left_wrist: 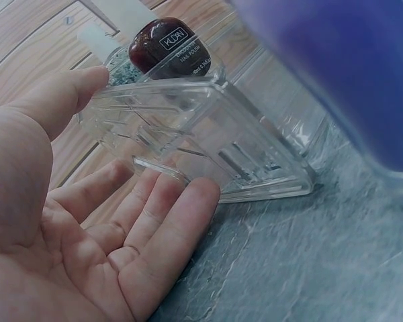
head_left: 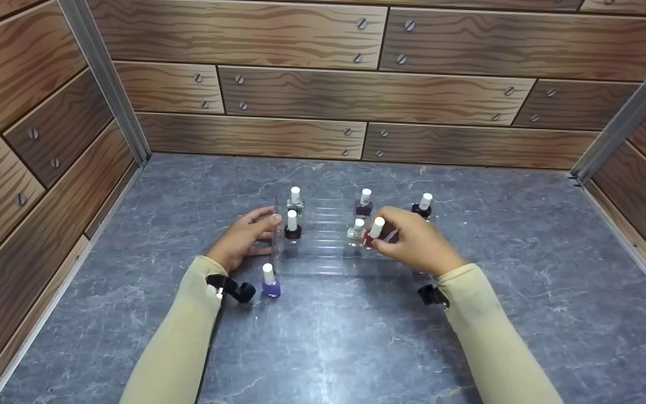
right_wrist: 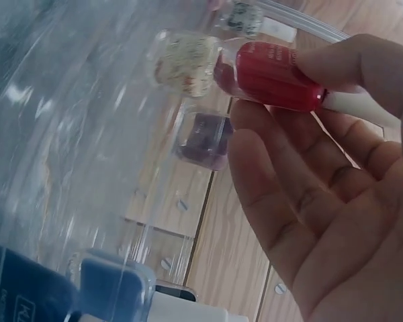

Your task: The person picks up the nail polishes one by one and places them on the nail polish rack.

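Observation:
My right hand point(head_left: 418, 238) pinches a red nail polish bottle point(right_wrist: 272, 74) with a white cap, tilted, close beside a pale speckled nail polish bottle point(head_left: 356, 234). Whether the two bottles touch, I cannot tell. At the left end of a clear plastic stand point(head_left: 328, 268), my left hand point(head_left: 244, 235) holds the end wall, its thumb at the top edge and fingers against the outer side. Near that wall are a dark red nail polish bottle point(left_wrist: 171, 54) and a green glitter one point(head_left: 295, 205). A purple nail polish bottle point(head_left: 271, 287) stands in front of the stand, near the left wrist.
A dull purple bottle point(head_left: 363, 208) stands at the stand's back middle, and a dark bottle point(head_left: 421, 211) at its back right. Blue bottles point(right_wrist: 114, 288) show low in the right wrist view. Wood-patterned walls point(head_left: 300, 92) border the grey marbled table point(head_left: 323, 348).

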`<action>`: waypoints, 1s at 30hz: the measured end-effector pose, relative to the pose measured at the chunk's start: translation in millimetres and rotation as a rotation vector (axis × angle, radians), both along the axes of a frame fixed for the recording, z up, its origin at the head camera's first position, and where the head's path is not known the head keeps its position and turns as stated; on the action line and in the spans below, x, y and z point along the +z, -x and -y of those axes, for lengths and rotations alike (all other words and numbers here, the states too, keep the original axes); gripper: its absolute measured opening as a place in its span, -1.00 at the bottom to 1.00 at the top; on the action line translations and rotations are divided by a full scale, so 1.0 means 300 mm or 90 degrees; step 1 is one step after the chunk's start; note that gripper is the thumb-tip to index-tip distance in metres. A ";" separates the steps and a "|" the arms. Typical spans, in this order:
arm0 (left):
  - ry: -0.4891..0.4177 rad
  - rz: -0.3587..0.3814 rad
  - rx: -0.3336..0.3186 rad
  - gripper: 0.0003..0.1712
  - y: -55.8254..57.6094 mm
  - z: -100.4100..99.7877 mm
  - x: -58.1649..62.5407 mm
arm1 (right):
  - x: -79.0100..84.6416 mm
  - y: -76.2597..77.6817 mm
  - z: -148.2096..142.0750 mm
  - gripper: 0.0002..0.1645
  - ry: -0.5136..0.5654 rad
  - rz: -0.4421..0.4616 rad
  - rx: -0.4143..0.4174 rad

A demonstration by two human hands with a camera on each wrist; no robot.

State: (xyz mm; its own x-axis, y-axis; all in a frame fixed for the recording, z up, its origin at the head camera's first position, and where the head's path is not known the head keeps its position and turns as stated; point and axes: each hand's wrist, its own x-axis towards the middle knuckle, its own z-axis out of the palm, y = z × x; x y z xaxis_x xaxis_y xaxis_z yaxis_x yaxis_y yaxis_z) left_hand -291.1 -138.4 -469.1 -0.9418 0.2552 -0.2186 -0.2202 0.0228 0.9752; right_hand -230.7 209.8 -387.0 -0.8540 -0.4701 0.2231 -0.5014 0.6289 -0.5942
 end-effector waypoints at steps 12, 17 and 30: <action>-0.005 0.004 0.003 -0.17 0.001 0.000 0.002 | -0.053 0.021 0.014 -0.78 -0.043 -0.008 0.034; -0.007 0.003 -0.003 -0.17 0.000 -0.002 -0.002 | -0.069 0.020 0.029 -0.79 -0.054 -0.013 0.060; -0.008 0.004 -0.002 -0.18 0.000 -0.001 0.000 | -0.078 0.019 0.042 -0.79 -0.109 -0.026 0.079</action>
